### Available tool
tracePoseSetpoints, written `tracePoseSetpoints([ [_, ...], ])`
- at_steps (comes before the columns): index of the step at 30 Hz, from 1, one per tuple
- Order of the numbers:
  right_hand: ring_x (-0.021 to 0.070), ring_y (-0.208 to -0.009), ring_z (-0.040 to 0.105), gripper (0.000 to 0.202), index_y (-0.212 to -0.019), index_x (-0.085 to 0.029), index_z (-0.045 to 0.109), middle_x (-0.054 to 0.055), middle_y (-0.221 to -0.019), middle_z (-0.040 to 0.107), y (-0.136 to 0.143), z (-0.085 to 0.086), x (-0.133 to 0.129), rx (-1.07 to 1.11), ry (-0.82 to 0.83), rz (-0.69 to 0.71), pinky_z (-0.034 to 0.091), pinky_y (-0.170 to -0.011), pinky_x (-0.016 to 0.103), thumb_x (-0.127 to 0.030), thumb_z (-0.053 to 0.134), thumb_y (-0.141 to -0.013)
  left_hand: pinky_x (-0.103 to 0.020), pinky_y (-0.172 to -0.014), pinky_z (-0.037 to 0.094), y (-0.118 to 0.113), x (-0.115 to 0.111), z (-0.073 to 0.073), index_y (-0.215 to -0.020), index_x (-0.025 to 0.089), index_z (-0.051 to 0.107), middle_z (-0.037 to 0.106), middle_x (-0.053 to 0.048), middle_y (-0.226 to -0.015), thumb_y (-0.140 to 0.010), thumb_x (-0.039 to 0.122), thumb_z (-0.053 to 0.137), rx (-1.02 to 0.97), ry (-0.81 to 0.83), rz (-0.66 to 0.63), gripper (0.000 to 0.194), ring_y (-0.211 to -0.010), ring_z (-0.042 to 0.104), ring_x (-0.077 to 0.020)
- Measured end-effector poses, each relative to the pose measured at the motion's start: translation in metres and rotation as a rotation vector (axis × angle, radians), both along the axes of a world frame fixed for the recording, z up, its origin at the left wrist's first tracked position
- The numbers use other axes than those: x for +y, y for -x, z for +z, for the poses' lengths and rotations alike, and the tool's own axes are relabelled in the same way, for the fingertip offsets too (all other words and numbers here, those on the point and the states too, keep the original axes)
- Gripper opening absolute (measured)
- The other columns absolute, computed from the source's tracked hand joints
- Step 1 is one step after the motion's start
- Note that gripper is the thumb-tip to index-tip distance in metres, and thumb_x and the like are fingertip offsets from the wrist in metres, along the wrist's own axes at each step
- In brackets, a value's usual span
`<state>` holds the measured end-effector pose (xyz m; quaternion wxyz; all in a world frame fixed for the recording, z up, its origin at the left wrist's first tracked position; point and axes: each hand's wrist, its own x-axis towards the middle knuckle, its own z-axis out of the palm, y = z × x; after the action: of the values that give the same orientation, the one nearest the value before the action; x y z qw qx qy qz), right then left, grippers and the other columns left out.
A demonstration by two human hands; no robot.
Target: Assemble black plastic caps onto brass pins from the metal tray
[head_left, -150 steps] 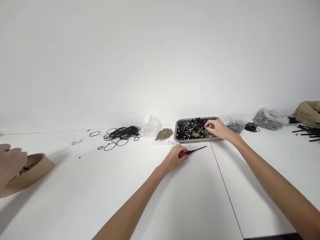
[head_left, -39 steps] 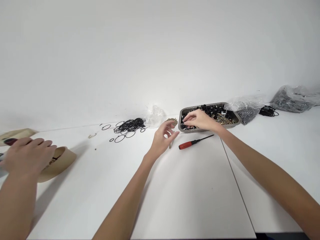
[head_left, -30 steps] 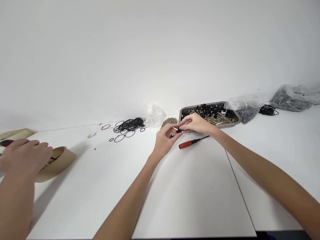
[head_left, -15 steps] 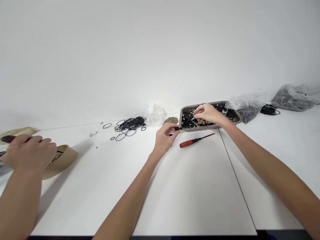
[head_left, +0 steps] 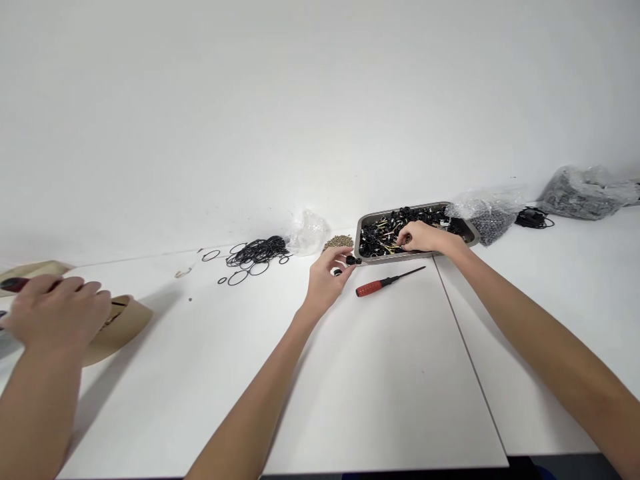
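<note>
Between thumb and fingertips, my left hand (head_left: pixel 326 280) pinches a small black part (head_left: pixel 351 261) just off the near left corner of a metal tray (head_left: pixel 400 259). Another small black piece (head_left: pixel 337 272) shows near its palm. My right hand (head_left: pixel 423 237) reaches into the tray, fingers curled down among black fittings and brass-coloured pieces (head_left: pixel 387 248). Whether those fingertips grip a piece is hidden. A screwdriver (head_left: pixel 370 288) with a red handle lies on the table in front of the tray.
Left of the tray are a heap of small brass pieces (head_left: pixel 340 241), a clear plastic bag (head_left: pixel 307 233) and black rubber rings (head_left: pixel 257 253). More bags (head_left: pixel 493 217) and a black cord coil (head_left: pixel 533 218) lie right. A co-worker's hand (head_left: pixel 57 310) holds a dark-red handle beside a tan container (head_left: pixel 123 330).
My right hand has moved slightly right and lower within the tray, its fingers now deeper among the parts. The black part in my left hand has turned a little. The view has shifted slightly.
</note>
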<state>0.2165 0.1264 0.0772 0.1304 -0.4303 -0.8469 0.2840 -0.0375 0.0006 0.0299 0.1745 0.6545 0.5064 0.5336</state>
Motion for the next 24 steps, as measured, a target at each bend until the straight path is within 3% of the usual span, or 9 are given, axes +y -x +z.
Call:
tracePoseSetpoints([
  [7,0.0176,-0.079,0.066,0.016,-0.089,-0.018,0.079,0.007,-0.096,0.075,0.001,-0.007,0.000,0.025,-0.066,0.017,0.049,-0.074,0.029,-0.008,0.068,-0.084,-0.031,-0.070,0.060,-0.002,-0.002,0.003,-0.105,0.022,0.069,0.068,-0.006,-0.102,-0.078,0.030,0.073,0.014,-0.001,-0.018,0.029,-0.079,0.065,-0.0147],
  [13,0.0201,-0.089,0.068,0.011,-0.095,-0.014,0.076,0.011,-0.097,0.076,0.009,0.005,-0.002,0.394,-0.124,-0.098,0.052,-0.085,0.034,-0.018,0.067,-0.090,-0.034,-0.078,0.061,-0.003,0.000,0.000,-0.107,0.021,0.069,0.068,-0.007,-0.102,-0.077,0.032,0.076,-0.065,-0.011,-0.067,0.033,-0.084,0.067,-0.0165],
  [19,0.0155,-0.077,0.067,0.009,-0.092,-0.015,0.075,0.007,-0.091,0.076,0.042,0.028,-0.037,0.697,0.076,-0.028,0.056,-0.080,0.031,-0.021,0.069,-0.088,-0.037,-0.081,0.062,-0.010,-0.004,0.002,-0.106,0.021,0.069,0.069,-0.008,-0.098,-0.076,0.041,0.080,-0.111,0.008,-0.088,0.038,-0.084,0.068,-0.0179],
  [24,0.0128,-0.070,0.064,0.004,-0.087,-0.016,0.073,0.004,-0.081,0.073,0.065,0.027,-0.057,0.749,0.140,0.026,0.055,-0.075,0.027,-0.015,0.070,-0.085,-0.035,-0.077,0.059,-0.016,-0.007,0.006,-0.105,0.022,0.070,0.072,-0.007,-0.095,-0.075,0.042,0.082,-0.097,0.007,-0.066,0.038,-0.084,0.067,-0.0183],
])
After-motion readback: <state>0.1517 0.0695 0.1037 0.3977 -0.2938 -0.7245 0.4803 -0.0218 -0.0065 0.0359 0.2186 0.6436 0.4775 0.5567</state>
